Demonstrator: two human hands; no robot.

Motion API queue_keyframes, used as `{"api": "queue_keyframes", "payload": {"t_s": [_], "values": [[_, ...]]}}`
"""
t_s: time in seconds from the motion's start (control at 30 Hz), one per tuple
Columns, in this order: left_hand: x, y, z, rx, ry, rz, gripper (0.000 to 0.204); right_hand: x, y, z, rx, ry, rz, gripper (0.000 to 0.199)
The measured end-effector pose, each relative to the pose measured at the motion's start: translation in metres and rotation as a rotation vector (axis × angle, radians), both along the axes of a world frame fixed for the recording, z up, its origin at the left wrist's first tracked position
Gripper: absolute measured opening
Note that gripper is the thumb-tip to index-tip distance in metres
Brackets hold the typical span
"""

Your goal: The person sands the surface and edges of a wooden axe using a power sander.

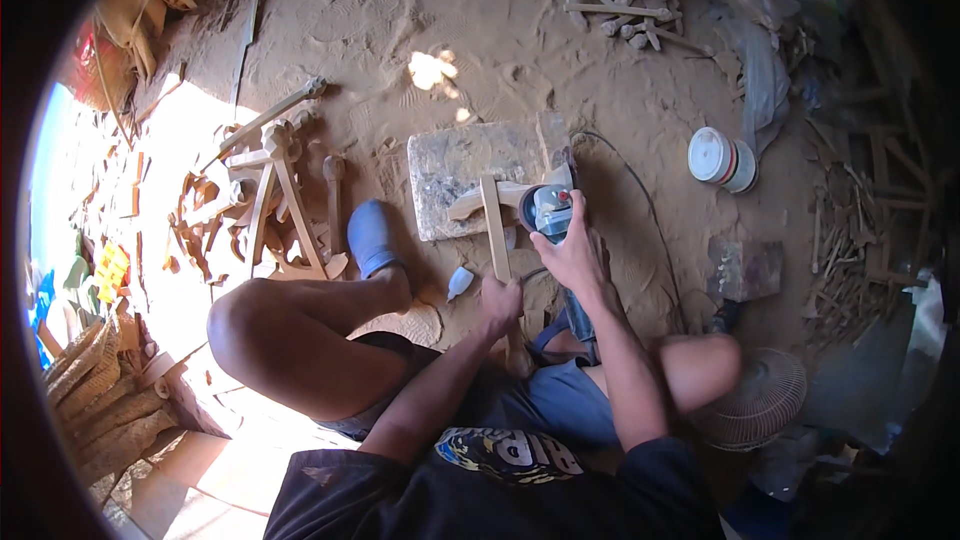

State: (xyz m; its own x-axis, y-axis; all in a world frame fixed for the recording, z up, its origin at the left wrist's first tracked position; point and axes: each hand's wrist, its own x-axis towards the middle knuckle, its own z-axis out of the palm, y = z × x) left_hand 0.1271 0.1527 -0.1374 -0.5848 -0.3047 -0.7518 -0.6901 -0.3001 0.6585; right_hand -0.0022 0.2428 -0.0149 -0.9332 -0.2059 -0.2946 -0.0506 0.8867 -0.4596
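My left hand (500, 302) is closed round the lower end of a long, flat, pale strip (495, 225). The strip points away from me, its far end over a worn, pale block (435, 155) on the ground. My right hand (572, 252) grips a blue-green angle grinder (553, 205) from above. Its dark disc (528, 208) faces the strip, just right of it; whether they touch I cannot tell. Behind the strip, a brownish shaped piece (465, 204) lies across the block. The grinder's lower body runs down toward my lap, partly behind my right forearm.
A dark cable (650, 202) curves over the sandy ground right of the block. Long knob-ended, bone-like pieces (285, 175) are heaped at left, with more (625, 10) at the far right. A white tub (712, 158) and a round fan grille (760, 400) stand at right.
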Motion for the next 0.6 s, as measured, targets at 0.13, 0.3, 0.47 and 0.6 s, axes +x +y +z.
{"api": "queue_keyframes", "payload": {"t_s": [0.13, 0.3, 0.47, 0.6], "values": [[-0.002, 0.001, 0.006, 0.031, 0.052, 0.011, 0.017, -0.002, 0.016, -0.013, -0.066, 0.198, -0.025, 0.102], [-0.008, -0.003, 0.018, 0.028, 0.007, 0.002, 0.018, -0.010, 0.016, 0.013, 0.042, 0.009, -0.167, 0.100], [-0.007, -0.001, 0.017, 0.029, 0.020, 0.058, 0.016, 0.007, 0.017, 0.011, -0.049, -0.069, -0.088, 0.099], [-0.005, 0.000, 0.010, 0.076, 0.005, -0.018, 0.016, 0.011, 0.040, -0.005, -0.095, 0.080, -0.140, 0.098]]}}
